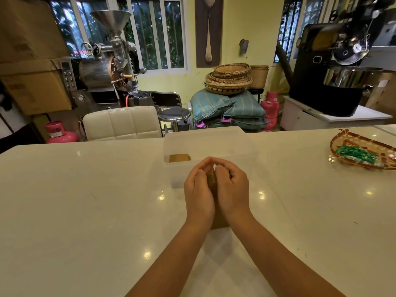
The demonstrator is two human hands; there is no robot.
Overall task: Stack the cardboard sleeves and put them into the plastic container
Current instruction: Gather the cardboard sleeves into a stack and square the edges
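A stack of brown cardboard sleeves (212,181) stands on edge on the white table, pressed between my two palms. My left hand (198,192) covers its left side and my right hand (232,192) its right side, fingertips meeting over the top. Only a thin strip of the stack shows between the hands, and a bit of brown below the wrists. Just behind the hands sits the clear plastic container (246,144), open on top. Inside it, at the near left, lies a brown cardboard piece (179,157).
A woven tray (342,140) holding green packets (355,156) lies at the table's far right. Beyond the far table edge stand a white padded chair (122,123), a stool, coffee roasters, sacks and stacked baskets.
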